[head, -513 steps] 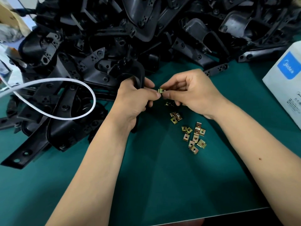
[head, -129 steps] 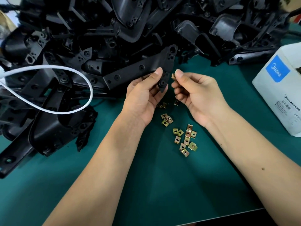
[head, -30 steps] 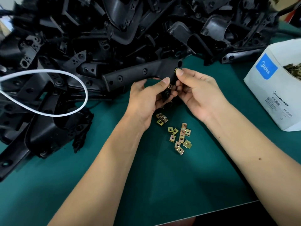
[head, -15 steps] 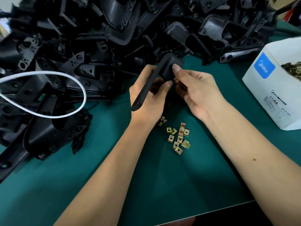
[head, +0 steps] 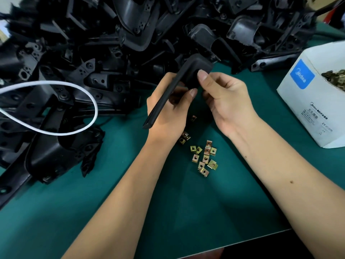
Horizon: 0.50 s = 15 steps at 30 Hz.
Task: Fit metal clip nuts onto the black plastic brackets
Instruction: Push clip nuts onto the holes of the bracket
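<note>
We see the left hand (head: 169, 109) and right hand (head: 226, 101) both gripping one black bracket (head: 179, 85), fingers closed on it above the open green tabletop (head: 186, 212) nearer us.

Both hands are holding one black bracket (head: 168, 96) above the green desk (head: 130, 202). The left hand (head: 168, 113) is gripping its long arm, which is slanting down toward the left; the right hand (head: 224, 98) is pinching its wider upper end, thumb on top. Loose clip nuts (head: 203, 156) are lying on the desk just below the hands. A pile (head: 112, 43) of black brackets is covering the desk's far edge and left side, with a white cord (head: 74, 86) looping over it. A white box (head: 313, 101) holding more nuts is sitting at the right edge.
</note>
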Motion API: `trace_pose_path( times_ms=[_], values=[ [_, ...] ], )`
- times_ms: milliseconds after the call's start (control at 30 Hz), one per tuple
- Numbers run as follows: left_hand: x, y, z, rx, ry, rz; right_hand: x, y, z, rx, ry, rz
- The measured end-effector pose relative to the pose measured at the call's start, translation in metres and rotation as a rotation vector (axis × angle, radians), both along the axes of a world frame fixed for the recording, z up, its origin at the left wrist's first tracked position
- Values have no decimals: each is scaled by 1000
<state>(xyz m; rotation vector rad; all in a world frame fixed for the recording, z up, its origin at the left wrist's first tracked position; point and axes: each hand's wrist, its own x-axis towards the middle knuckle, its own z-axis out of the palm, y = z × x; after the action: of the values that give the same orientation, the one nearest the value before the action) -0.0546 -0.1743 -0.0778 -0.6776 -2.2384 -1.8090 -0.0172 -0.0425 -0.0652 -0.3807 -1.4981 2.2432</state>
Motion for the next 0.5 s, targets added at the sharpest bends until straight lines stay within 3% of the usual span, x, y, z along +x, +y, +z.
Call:
trace_pose_path(
  times_ms=[200, 500],
  values=[
    [-2, 1, -5, 10, -233, -38, 0, -5, -1, -107, 14, 32],
    [0, 1, -6, 32, -297, -36, -4, -11, -4, -165, -63, 82]
  ],
)
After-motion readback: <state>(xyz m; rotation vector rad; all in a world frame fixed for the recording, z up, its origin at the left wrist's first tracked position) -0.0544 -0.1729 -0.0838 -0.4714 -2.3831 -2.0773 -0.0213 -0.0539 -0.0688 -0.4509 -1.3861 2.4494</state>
